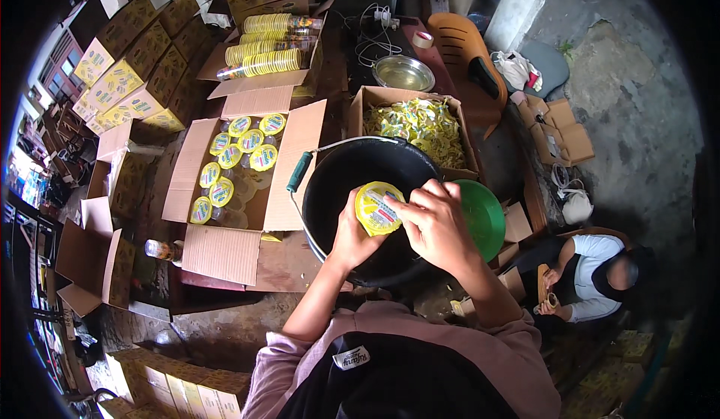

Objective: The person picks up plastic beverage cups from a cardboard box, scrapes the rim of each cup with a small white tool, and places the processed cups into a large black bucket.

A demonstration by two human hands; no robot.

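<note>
Our left hand (pixel 352 237) gripped a yellow-lidded cup (pixel 377 213) above the black bucket (pixel 341 170); our right hand (pixel 441 228) touched it, grip unclear.

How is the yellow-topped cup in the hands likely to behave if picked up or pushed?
The cup is probably light, being small beside the left hand. Its round outline suggests it could roll if tipped. Its thin-looking lid may dent easily.
</note>
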